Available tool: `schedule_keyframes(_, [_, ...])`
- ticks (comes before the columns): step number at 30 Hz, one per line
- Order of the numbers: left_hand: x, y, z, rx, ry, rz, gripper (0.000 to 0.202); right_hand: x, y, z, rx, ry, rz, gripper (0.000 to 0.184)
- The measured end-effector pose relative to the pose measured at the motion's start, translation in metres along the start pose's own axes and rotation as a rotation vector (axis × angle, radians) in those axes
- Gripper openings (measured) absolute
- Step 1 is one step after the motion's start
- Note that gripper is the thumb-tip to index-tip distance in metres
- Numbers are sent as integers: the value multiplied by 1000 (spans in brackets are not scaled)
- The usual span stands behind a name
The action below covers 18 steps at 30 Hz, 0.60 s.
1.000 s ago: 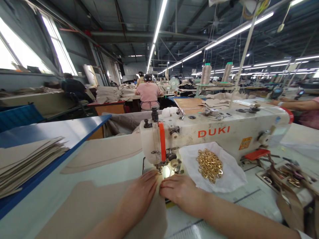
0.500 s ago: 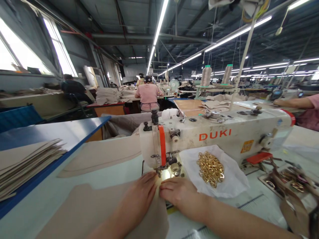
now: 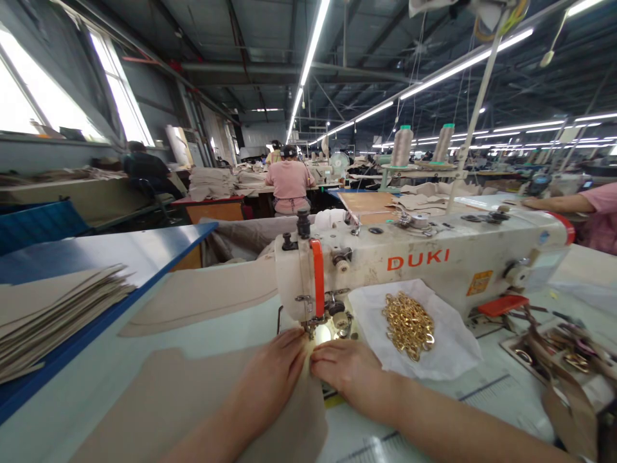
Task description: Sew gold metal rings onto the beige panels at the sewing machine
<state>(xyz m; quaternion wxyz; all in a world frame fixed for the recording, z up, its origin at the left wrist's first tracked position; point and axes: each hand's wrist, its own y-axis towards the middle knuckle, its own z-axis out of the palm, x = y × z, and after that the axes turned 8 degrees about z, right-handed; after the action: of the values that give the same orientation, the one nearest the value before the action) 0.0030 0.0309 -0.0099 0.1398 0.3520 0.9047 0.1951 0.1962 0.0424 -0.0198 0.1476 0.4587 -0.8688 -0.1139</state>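
A beige fabric piece lies on the sewing table under a white DUKI sewing machine. My left hand lies flat on the fabric, fingertips just in front of the lit needle and presser foot. Beside it my right hand presses the fabric edge, fingers together and curled down. Both hands almost touch each other at the needle.
Gold metal rings are heaped on a white sheet right of the needle. Stacked beige pieces rest on a blue table at left. Straps with hardware lie at far right. Other people sew at tables behind; an arm shows at right.
Both hands stay at the needle and have hardly shifted. Only the view has moved slightly.
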Motion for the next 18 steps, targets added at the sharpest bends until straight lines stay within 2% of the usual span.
schedule_keyframes(9, [0,-1,-1,-14,-25,-33,30,9,6,-17,28,-88,-7,11])
schedule_keyframes(14, [-5,-28,-11,-7,-17,-85,31,27,3,-11,49,-130,-105,7])
schedule_keyframes(18, [-17,-54,-24,49,2,-118,36,42,0,-4,26,-101,-154,7])
